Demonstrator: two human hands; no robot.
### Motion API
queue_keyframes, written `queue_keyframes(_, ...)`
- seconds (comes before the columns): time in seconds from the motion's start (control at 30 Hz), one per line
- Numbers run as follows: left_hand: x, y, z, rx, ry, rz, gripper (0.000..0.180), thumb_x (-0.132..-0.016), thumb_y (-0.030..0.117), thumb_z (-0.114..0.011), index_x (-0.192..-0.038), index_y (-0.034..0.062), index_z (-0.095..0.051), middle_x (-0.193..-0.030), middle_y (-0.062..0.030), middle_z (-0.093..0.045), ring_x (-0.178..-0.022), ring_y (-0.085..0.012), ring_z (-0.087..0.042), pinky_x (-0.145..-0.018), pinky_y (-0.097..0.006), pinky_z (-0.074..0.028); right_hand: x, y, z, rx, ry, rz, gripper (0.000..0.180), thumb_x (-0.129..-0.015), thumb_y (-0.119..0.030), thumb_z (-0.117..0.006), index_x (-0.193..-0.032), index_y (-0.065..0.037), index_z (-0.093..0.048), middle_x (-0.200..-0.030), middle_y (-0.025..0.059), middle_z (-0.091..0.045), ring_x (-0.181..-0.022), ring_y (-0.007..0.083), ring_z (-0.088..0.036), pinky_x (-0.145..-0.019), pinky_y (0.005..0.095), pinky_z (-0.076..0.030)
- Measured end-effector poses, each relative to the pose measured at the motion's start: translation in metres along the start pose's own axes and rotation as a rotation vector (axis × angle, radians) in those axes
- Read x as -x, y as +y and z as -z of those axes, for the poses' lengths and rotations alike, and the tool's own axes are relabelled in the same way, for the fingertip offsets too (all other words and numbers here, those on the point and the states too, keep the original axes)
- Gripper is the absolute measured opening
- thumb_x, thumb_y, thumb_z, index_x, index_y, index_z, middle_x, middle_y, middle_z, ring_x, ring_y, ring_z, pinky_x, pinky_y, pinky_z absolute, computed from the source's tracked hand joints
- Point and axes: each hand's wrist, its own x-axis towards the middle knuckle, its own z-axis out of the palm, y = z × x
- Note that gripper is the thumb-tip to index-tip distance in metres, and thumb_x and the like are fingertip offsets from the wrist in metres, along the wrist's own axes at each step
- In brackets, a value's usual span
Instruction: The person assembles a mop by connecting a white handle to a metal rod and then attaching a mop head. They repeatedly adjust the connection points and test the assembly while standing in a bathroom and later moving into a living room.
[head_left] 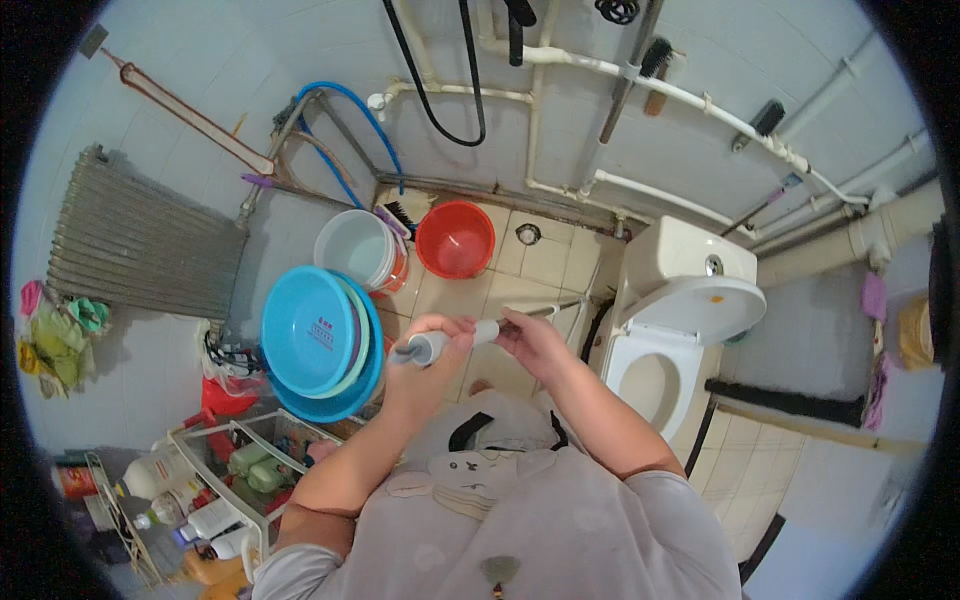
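In the middle of the frame, below the red bucket (456, 240), we grip a white tube (487, 331) with our left hand (440, 366) wrapped around it and our right hand (533, 345) pinching near its right end, handling apparently unfinished, the tube not yet set down.

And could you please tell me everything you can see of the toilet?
The toilet is white and glossy, looking ceramic, and stands on the person's right. Its tank is at the back, near white wall pipes, with a round, silvery button on top. The lid is raised and bears a small orange mark. The seat appears to be down, leaving the bowl open to view; its water level cannot be told. Neither hand touches it.
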Motion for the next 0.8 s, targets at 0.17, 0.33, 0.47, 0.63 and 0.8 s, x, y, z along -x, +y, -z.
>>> queue_keyframes(0.17,-0.021,-0.016,0.011,-0.007,0.110,0.059,0.007,-0.084,0.005,-0.058,-0.085,0.0039,-0.051,-0.090,-0.0099,-0.058,-0.099,-0.0233,-0.056,-0.091,-0.037,-0.041,-0.043,0.002,0.002,0.077,0.028,-0.082,0.012,-0.087,-0.010,-0.051,-0.089,0.002,-0.053,-0.090,0.0130,-0.057,-0.080,0.0217,-0.057,-0.076,0.0314,-0.053)
queue_keyframes(0.33,-0.013,0.000,0.009,-0.080,0.230,-0.048,0.010,-0.081,-0.001,-0.059,-0.085,0.0027,-0.051,-0.089,-0.0097,-0.059,-0.094,-0.0219,-0.057,-0.089,-0.037,-0.043,-0.053,-0.005,-0.029,0.148,-0.127,-0.171,0.010,-0.085,-0.008,-0.054,-0.087,0.002,-0.054,-0.086,0.0123,-0.057,-0.079,0.0214,-0.059,-0.072,0.0308,-0.055)
queue_keyframes(0.47,0.003,-0.001,0.003,-0.163,0.326,-0.107,0.010,-0.080,-0.001,-0.061,-0.084,0.0025,-0.052,-0.090,-0.0100,-0.059,-0.095,-0.0223,-0.057,-0.089,-0.037,-0.043,-0.061,-0.004,-0.039,0.195,-0.199,-0.232,0.012,-0.083,-0.008,-0.056,-0.090,0.002,-0.053,-0.087,0.0113,-0.057,-0.080,0.0208,-0.059,-0.071,0.0291,-0.055)
queue_keyframes(0.63,0.018,0.018,-0.009,-0.233,0.343,-0.128,0.009,-0.079,-0.002,-0.061,-0.082,0.0006,-0.054,-0.087,-0.0106,-0.061,-0.091,-0.0223,-0.059,-0.088,-0.039,-0.045,-0.041,0.001,-0.037,0.218,-0.205,-0.182,0.022,-0.084,-0.014,-0.060,-0.096,0.002,-0.051,-0.092,0.0104,-0.056,-0.081,0.0194,-0.059,-0.071,0.0269,-0.055)
queue_keyframes(0.8,0.036,0.043,-0.018,-0.206,0.332,-0.131,0.007,-0.078,-0.001,-0.062,-0.080,-0.0008,-0.055,-0.086,-0.0110,-0.062,-0.089,-0.0217,-0.059,-0.089,-0.041,-0.046,-0.002,-0.006,-0.038,0.254,-0.286,-0.346,0.023,-0.085,-0.019,-0.060,-0.098,-0.001,-0.053,-0.095,0.0072,-0.058,-0.083,0.0162,-0.059,-0.074,0.0254,-0.052)
